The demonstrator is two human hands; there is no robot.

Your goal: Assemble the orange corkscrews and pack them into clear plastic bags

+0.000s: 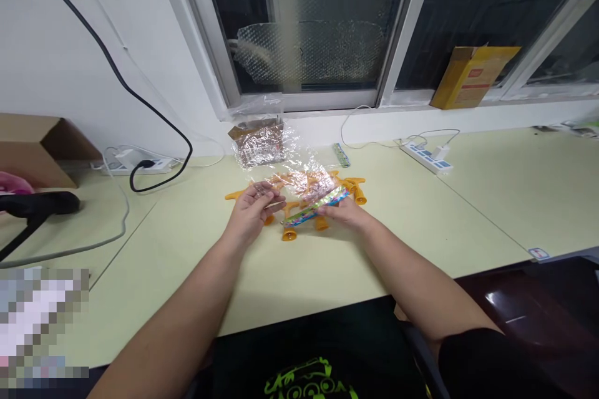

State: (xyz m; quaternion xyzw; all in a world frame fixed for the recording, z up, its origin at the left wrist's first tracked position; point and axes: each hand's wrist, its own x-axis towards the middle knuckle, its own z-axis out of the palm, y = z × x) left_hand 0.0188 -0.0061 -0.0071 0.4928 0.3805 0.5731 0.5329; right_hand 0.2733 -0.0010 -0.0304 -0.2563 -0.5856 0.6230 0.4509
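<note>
A clear, crinkled plastic bag (pixel 299 165) with a colourful printed strip (pixel 316 206) along its near edge hangs above the table. My right hand (pixel 344 209) is closed on the strip's right end. My left hand (pixel 259 202) is at the bag's left side, thumb and fingers pressed together near the clear plastic; what they hold is too small to make out. Several orange plastic pieces with round cup-like ends (pixel 289 234) lie on the table below and behind the bag, partly hidden by it and by my hands.
Behind the bag sits an open small carton (pixel 257 140), with another printed strip (pixel 341 154) to its right. Power strips (pixel 425 157) lie at the wall. A brown box (pixel 32 143) and a black object (pixel 56 203) are at left. A yellow box (pixel 468 78) leans on the window.
</note>
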